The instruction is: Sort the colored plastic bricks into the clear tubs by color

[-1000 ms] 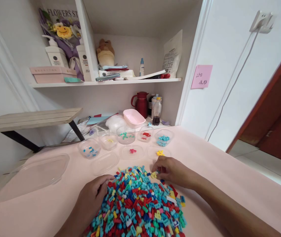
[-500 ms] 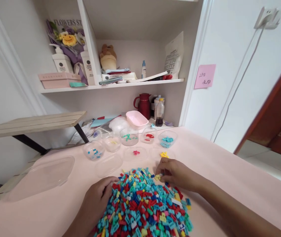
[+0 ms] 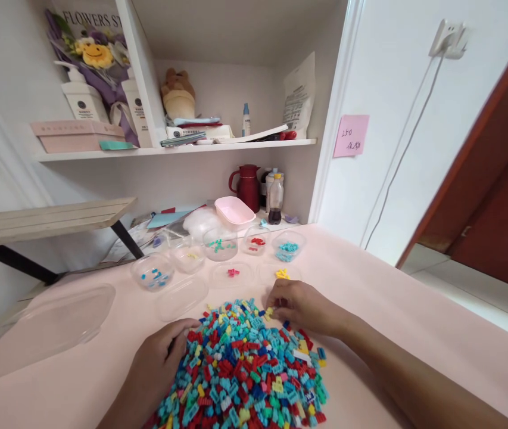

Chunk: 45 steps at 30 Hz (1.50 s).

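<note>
A big heap of small plastic bricks (image 3: 245, 369), teal, red, yellow, green and blue, lies on the pink table (image 3: 392, 310) in front of me. My left hand (image 3: 159, 363) rests curled against the heap's left edge, fingers tucked at the bricks. My right hand (image 3: 301, 307) sits at the heap's far right edge, its fingertips pinched on a small yellow brick (image 3: 270, 311). Beyond the heap stand several clear tubs and lids with sorted bricks: blue (image 3: 153, 277), green (image 3: 220, 244), red (image 3: 256, 241), teal (image 3: 288, 247), pink on a lid (image 3: 233, 273), yellow on a lid (image 3: 281, 274).
A large clear lid (image 3: 43, 325) lies at the left. A wooden bench top (image 3: 43, 217) juts in from the left. At the back stand a pink tub (image 3: 234, 211), a red jug (image 3: 248, 186) and a bottle (image 3: 275, 199), beneath a cluttered shelf (image 3: 173, 146).
The view shifted a little with my head. Both hands stay at the heap's edges; my right hand keeps working at the yellow brick at the far edge.
</note>
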### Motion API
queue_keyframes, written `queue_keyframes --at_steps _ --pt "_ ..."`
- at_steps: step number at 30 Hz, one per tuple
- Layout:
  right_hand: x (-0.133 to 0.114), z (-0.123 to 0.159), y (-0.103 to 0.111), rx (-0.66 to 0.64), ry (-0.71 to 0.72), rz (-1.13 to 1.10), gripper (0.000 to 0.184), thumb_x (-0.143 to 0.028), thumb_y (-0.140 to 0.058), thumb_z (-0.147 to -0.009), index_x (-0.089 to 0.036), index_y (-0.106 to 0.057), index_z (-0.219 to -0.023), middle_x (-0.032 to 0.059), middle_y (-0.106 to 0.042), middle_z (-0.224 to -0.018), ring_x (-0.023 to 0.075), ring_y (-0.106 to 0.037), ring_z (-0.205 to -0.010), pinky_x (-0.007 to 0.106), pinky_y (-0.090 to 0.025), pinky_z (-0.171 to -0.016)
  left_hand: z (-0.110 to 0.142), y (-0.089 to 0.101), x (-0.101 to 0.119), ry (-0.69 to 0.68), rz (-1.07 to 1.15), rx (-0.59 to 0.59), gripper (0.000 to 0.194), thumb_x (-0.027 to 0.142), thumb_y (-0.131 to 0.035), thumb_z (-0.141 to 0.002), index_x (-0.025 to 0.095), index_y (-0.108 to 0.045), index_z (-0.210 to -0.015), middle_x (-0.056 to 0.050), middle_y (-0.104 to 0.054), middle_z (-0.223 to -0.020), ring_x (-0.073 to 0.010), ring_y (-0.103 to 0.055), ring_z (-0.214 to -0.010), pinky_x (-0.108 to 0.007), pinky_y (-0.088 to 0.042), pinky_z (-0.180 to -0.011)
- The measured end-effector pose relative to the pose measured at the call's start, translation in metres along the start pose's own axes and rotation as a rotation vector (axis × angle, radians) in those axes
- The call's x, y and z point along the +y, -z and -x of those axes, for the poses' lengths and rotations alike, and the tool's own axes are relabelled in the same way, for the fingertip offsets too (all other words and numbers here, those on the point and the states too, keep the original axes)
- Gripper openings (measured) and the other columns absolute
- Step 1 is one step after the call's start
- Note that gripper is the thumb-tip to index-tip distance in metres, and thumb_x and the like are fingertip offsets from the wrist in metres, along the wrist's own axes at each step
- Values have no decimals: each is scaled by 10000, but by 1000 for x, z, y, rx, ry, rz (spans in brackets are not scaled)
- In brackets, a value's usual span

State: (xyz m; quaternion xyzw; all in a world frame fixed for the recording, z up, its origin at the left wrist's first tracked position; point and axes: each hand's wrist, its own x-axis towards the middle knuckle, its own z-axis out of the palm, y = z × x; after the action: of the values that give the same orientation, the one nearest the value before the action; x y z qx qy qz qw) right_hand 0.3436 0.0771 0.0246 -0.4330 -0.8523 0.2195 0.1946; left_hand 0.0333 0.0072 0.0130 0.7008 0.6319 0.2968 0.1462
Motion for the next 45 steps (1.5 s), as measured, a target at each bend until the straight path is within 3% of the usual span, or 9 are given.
queue_keyframes --at_steps 8,17,28,38,41,45 --pt "-2 -2 6 53 -29 -30 99 -229 -641 -769 -223 -701 -848 28 -636 -895 149 -598 -735 259 -456 -685 -1 -1 -1 -5 29 -5 325 396 -449 -851 284 -727 -977 10 -751 -987 -191 -689 -922 -250 -542 -778" --pt "-3 -4 -1 120 19 -17 198 -153 -586 -771 -238 -690 -916 31 -671 -934 183 -605 -859 289 -461 -769 0 -2 -3 7 27 -17 337 399 -436 -866 277 -721 -998 4 -744 -1028 -196 -680 -960 -280 -527 -847" --pt "1 -8 -11 31 119 105 284 -206 -575 -822 -271 -687 -1074 50 -673 -1046 213 -594 -983 313 -448 -875 1 -4 -4 9 36 -43 327 392 -424 -880 295 -708 -1010 22 -730 -1066 -185 -662 -1005 -274 -511 -869" --pt "2 -13 -18 66 94 131 203 -182 -556 -830 -250 -706 -949 48 -681 -993 204 -591 -961 296 -446 -852 1 -3 -5 21 58 -59 333 385 -406 -893 289 -701 -1015 15 -725 -1075 -189 -656 -1005 -273 -504 -859" --pt "1 -13 -18 86 69 85 187 -179 -576 -806 -244 -709 -920 45 -687 -966 207 -592 -949 302 -445 -838 0 -4 -5 28 64 -68 350 389 -389 -898 280 -695 -1031 7 -718 -1091 -194 -647 -1024 -285 -493 -879" --pt "-2 -11 -17 121 0 -136 162 -203 -576 -792 -218 -714 -877 46 -694 -934 199 -611 -866 296 -464 -780 -1 -5 -6 26 65 -66 350 362 -388 -892 269 -695 -1032 -1 -718 -1090 -196 -642 -1030 -294 -480 -901"
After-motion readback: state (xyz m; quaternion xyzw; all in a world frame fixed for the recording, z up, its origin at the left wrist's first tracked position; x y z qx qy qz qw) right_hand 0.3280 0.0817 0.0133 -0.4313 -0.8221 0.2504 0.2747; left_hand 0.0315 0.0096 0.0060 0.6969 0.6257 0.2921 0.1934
